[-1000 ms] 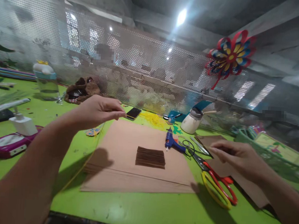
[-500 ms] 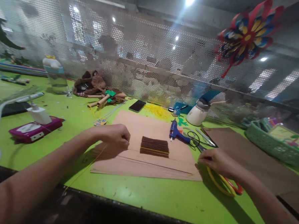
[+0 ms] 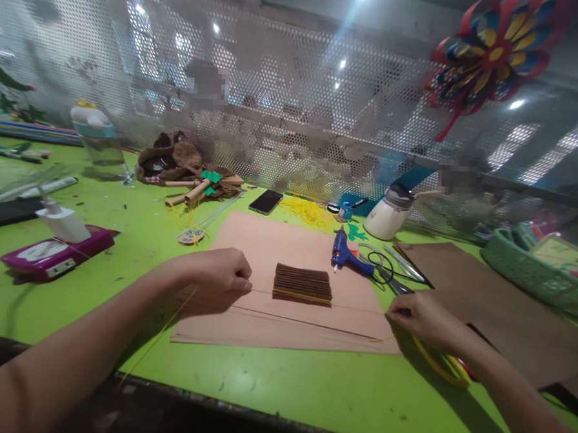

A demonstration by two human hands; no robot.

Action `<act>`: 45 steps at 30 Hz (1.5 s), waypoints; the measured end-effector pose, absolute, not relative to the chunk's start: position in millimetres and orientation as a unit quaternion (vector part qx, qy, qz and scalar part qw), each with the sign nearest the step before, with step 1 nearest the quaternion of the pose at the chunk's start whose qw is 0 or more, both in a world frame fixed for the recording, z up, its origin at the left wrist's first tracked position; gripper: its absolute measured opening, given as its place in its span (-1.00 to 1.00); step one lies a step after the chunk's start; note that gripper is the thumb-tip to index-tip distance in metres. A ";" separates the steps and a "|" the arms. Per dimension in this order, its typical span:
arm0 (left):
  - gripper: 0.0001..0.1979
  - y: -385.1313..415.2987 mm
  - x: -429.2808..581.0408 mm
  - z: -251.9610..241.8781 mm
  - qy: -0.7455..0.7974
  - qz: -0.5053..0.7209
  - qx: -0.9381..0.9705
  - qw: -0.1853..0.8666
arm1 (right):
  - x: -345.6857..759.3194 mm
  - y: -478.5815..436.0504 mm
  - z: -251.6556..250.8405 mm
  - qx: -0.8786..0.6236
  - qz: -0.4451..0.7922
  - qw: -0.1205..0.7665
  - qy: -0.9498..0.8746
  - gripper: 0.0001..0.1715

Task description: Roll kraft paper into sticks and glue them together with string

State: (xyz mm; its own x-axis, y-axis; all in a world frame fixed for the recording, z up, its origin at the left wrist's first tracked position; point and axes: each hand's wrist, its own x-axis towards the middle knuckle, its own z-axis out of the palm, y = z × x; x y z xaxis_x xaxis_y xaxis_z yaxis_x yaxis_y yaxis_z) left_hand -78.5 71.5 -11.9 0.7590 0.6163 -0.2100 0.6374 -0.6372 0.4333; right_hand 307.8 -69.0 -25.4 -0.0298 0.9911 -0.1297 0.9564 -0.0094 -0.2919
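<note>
Green table (image 3: 319,386) up front, perforated metal screen (image 3: 285,106) past both hands. Stack of brown paper strips (image 3: 302,282) lies flat between the hands, nearer the left one. Yellow string (image 3: 303,297) runs across its near side, out to the fingers at both ends; reads as straight, gets faint over the paper.

Left hand (image 3: 224,270): forearm in from lower left, back of hand up, fingers curled, thumb and index pinched on the string, tips pointing right at the stack. Loose tail of string drops from under that wrist to the table edge.

Right hand (image 3: 419,315): forearm in from lower right, fingers folded, thumb and index pinched on the other end, tips pointing left. Hands well apart, roughly level, right a touch nearer the body.

Under the stack: beige paper sheets (image 3: 256,240), reaching beneath the left hand and almost to the right one. Glue gun (image 3: 348,255) beyond the stack, toward the right hand. Scissors (image 3: 400,287) partly hidden by the right hand, handles under that wrist.

Farther out: phone (image 3: 266,201) and white jar (image 3: 386,220) ahead of the hands; purple power strip (image 3: 57,255) left of the left forearm; green basket (image 3: 533,274) right of and beyond the right hand.
</note>
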 end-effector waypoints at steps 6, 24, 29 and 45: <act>-0.79 65.3 -76.7 -6.9 0.364 -0.034 0.897 0.250 | 307.1 -69.0 -25.1 -0.700 0.154 0.062 -0.695 -0.72; -0.78 57.1 -71.2 -8.2 0.409 -0.024 0.898 0.160 | 319.5 -75.7 -11.6 -0.691 0.081 0.003 -0.718 -0.66; -0.82 65.0 -74.0 -14.7 0.399 -0.022 0.899 0.176 | 279.8 -72.4 6.6 -0.626 0.030 0.090 -0.774 -0.55; -0.71 81.8 -82.4 -0.2 0.494 0.136 0.840 0.179 | 188.0 -17.5 -17.5 -0.562 0.155 0.168 -0.795 -0.35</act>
